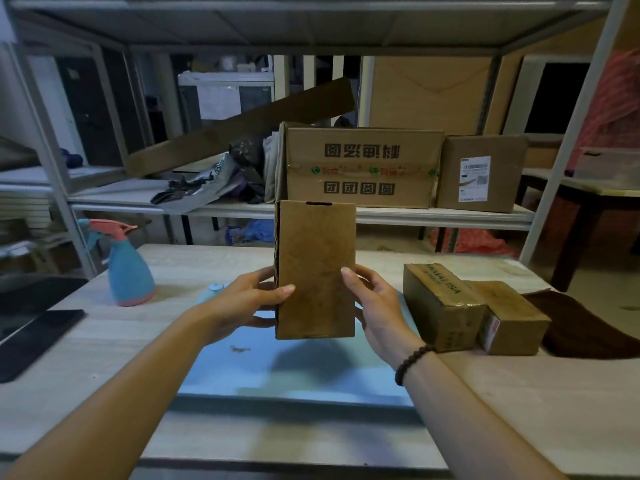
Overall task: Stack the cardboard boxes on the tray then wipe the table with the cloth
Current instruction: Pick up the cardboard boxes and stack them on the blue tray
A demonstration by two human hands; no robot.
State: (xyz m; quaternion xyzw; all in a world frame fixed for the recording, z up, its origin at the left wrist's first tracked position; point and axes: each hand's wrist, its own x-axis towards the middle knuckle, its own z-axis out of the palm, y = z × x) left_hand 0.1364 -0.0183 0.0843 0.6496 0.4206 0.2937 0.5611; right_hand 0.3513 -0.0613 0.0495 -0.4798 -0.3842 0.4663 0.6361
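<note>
A flat brown cardboard box [316, 268] is held upright above the light blue tray [242, 368]. My left hand [247, 299] grips its left edge and my right hand [377, 306] grips its right edge, near the bottom. The box's shadow falls on the tray beneath. Two more cardboard boxes lie on the table to the right: a longer one [440, 306] with printed letters and a smaller one [509, 317] touching it. A dark brown cloth [585, 327] lies flat at the far right, beside the small box.
A blue spray bottle [128, 268] with a pink trigger stands at the left. Dark flat devices [38, 337] lie at the left table edge. A metal shelf [450, 216] behind the table holds large cartons [360, 168] and clutter.
</note>
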